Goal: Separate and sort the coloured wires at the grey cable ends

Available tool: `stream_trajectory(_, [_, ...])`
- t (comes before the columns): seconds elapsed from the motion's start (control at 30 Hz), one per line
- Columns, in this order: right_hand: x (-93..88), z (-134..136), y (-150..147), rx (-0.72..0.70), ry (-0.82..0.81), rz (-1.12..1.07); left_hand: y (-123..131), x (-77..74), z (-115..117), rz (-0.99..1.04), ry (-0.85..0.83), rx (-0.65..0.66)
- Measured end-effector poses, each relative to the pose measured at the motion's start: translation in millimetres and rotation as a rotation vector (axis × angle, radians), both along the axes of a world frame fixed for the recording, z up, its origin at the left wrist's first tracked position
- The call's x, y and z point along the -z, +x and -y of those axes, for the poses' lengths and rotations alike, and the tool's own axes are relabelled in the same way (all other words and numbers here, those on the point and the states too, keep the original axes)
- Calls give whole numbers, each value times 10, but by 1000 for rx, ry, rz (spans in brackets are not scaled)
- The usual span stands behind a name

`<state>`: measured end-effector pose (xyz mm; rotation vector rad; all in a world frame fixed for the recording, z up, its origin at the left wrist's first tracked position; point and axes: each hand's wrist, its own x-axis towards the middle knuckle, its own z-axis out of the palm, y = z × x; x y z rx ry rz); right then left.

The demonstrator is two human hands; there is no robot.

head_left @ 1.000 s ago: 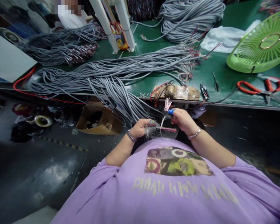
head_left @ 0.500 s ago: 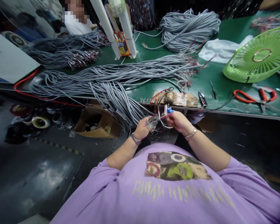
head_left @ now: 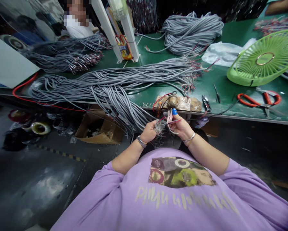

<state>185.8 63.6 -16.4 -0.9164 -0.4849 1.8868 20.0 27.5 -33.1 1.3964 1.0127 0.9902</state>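
Observation:
My left hand (head_left: 149, 132) is closed around the stripped end of a grey cable (head_left: 159, 126), just below the bench edge. Thin red and white wires (head_left: 174, 121) fan out of that end towards the right. My right hand (head_left: 184, 130), with a blue cover (head_left: 174, 111) on one fingertip, pinches these wires. A small pale pink piece (head_left: 169, 116) stands beside the blue cover; its kind is unclear. Right behind both hands, a taped wooden block (head_left: 192, 103) lies at the bench edge, with thin leads at its left end.
Bundles of grey cable (head_left: 105, 80) spread over the green bench (head_left: 230, 107). A larger coil (head_left: 192, 32) lies behind. To the right are small nippers (head_left: 206, 103), tweezers (head_left: 216, 93), red-handled pliers (head_left: 266, 102) and a green fan (head_left: 264, 59). A cardboard box (head_left: 100, 128) stands below.
My right hand has turned, and its blue-covered finger now points up beside the pink piece. The left hand keeps its hold on the cable. The whole view has shifted slightly.

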Motion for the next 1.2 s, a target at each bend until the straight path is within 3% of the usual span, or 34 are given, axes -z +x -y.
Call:
stream_trajectory(0.37, [-58, 59, -1, -47, 67, -63, 40, -19, -43, -54, -9, 44])
stream_trajectory(0.57, [66, 57, 84, -153, 47, -61, -59, -46, 26, -5, -62, 152])
stream_trajectory(0.87, [166, 132, 266, -122, -26, -3, -187, -201, 222, -15, -69, 151])
stream_trajectory(1.2, [290, 373, 535, -165, -49, 27, -174, -268, 242, -7, -24, 183])
